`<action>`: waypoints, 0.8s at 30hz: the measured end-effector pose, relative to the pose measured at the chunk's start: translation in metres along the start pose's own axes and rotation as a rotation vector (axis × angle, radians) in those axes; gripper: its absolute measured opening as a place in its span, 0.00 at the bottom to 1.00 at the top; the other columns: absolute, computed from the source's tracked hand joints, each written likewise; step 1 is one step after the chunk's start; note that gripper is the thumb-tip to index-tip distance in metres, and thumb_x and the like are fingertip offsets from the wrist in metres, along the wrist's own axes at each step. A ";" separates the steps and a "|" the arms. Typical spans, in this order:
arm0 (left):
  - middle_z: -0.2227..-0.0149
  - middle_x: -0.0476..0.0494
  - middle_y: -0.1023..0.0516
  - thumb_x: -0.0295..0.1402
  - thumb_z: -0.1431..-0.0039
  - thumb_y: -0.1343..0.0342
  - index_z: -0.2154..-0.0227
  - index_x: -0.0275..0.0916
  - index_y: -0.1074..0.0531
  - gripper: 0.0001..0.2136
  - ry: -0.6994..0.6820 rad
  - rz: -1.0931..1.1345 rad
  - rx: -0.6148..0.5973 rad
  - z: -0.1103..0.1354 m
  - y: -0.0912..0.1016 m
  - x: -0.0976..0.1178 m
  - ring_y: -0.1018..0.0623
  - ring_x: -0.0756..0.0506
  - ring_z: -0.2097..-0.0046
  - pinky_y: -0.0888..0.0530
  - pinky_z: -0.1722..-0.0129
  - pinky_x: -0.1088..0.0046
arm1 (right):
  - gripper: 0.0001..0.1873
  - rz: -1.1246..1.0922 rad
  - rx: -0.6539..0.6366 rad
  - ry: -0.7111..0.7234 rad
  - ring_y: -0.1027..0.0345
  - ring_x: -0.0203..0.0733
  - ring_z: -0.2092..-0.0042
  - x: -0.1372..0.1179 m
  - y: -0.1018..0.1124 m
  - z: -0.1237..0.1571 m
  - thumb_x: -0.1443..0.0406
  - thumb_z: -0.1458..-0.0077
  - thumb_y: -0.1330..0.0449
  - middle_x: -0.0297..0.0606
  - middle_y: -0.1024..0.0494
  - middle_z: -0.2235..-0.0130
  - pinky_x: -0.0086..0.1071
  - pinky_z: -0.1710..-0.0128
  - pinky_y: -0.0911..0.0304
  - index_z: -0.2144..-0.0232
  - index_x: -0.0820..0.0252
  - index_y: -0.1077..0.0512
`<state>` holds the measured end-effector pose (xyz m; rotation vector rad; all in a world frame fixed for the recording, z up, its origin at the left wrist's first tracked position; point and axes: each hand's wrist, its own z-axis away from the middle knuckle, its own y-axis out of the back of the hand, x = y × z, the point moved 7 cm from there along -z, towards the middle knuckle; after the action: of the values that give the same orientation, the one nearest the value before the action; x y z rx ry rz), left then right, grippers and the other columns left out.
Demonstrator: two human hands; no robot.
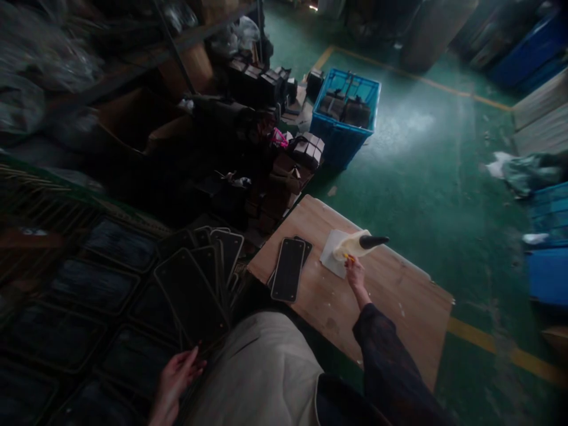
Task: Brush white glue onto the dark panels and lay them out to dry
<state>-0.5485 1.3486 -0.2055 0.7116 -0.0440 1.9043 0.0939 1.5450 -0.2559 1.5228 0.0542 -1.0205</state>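
On the wooden board, my right hand (355,273) is closed round a thin yellow-orange handle (349,258); whatever its far end carries is hidden. That handle meets the mouth of a cream-coloured container (350,245) with a black tapered end (373,241), which rests on a pale square sheet (331,255). Left of it lie two overlapping dark rectangular panels (288,269) with rounded corners and light edges. My left hand (180,373) is low at the left, fingers apart and holding nothing, just below a fanned pile of similar panels (190,290).
More dark panels (95,284) lie in rows at the left. Beyond the wooden board (386,302) stands a blue crate (344,136) with dark items inside. Bundled parts (306,148) and an open cardboard box (142,124) crowd the left side. Blue bins (548,272) stand at the right.
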 end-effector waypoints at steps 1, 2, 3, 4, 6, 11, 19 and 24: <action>0.76 0.48 0.22 0.25 0.52 0.34 0.67 0.36 0.32 0.13 0.008 0.013 0.018 0.002 -0.001 0.001 0.19 0.45 0.75 0.23 0.76 0.76 | 0.31 0.009 -0.017 -0.003 0.31 0.42 0.71 0.004 -0.005 -0.006 0.49 0.41 0.58 0.43 0.23 0.71 0.33 0.68 0.38 0.55 0.66 0.27; 0.76 0.48 0.22 0.24 0.52 0.34 0.67 0.36 0.32 0.12 0.010 0.020 0.032 0.005 -0.002 0.002 0.19 0.45 0.75 0.23 0.76 0.76 | 0.31 0.016 -0.034 -0.007 0.32 0.41 0.71 0.007 -0.009 -0.010 0.50 0.41 0.58 0.43 0.23 0.71 0.33 0.69 0.38 0.54 0.66 0.27; 0.76 0.48 0.23 0.23 0.51 0.35 0.67 0.35 0.32 0.11 0.006 0.024 0.043 0.008 -0.003 0.004 0.19 0.45 0.75 0.23 0.76 0.76 | 0.31 0.023 -0.050 -0.011 0.32 0.41 0.71 0.011 -0.014 -0.014 0.50 0.41 0.59 0.42 0.23 0.72 0.33 0.69 0.38 0.54 0.66 0.28; 0.76 0.48 0.23 0.23 0.50 0.36 0.67 0.35 0.32 0.11 -0.002 0.024 0.046 0.010 -0.005 0.006 0.19 0.45 0.75 0.23 0.76 0.76 | 0.30 0.029 -0.066 -0.012 0.32 0.41 0.72 0.014 -0.017 -0.018 0.51 0.40 0.59 0.42 0.23 0.72 0.33 0.69 0.38 0.54 0.66 0.28; 0.75 0.47 0.22 0.23 0.49 0.36 0.67 0.35 0.32 0.10 -0.010 0.019 0.040 0.014 -0.008 0.010 0.19 0.45 0.74 0.23 0.76 0.76 | 0.29 0.042 -0.095 -0.007 0.32 0.41 0.71 0.017 -0.023 -0.023 0.51 0.40 0.58 0.42 0.23 0.71 0.33 0.69 0.37 0.54 0.65 0.27; 0.77 0.47 0.23 0.21 0.49 0.37 0.68 0.34 0.32 0.09 0.004 0.012 0.065 0.022 -0.012 0.018 0.19 0.46 0.75 0.23 0.76 0.76 | 0.26 0.079 -0.141 0.030 0.30 0.43 0.68 0.015 -0.025 -0.028 0.53 0.39 0.56 0.44 0.21 0.68 0.34 0.66 0.37 0.54 0.63 0.27; 0.78 0.48 0.23 0.21 0.50 0.37 0.68 0.34 0.33 0.10 0.035 -0.030 0.075 0.023 -0.013 0.024 0.21 0.48 0.77 0.25 0.78 0.79 | 0.17 0.093 -0.204 0.116 0.28 0.48 0.60 0.006 -0.005 -0.002 0.59 0.42 0.48 0.46 0.21 0.57 0.35 0.61 0.37 0.56 0.58 0.25; 0.78 0.50 0.24 0.22 0.55 0.33 0.68 0.35 0.32 0.13 0.019 -0.029 0.078 0.015 -0.008 0.020 0.22 0.49 0.77 0.26 0.78 0.79 | 0.16 -0.003 -0.179 0.090 0.27 0.48 0.59 0.003 0.013 0.017 0.60 0.45 0.45 0.43 0.20 0.58 0.36 0.58 0.36 0.56 0.56 0.25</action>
<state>-0.5401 1.3638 -0.1860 0.7421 0.0525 1.8931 0.0944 1.5261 -0.2452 1.4046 0.2056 -0.9243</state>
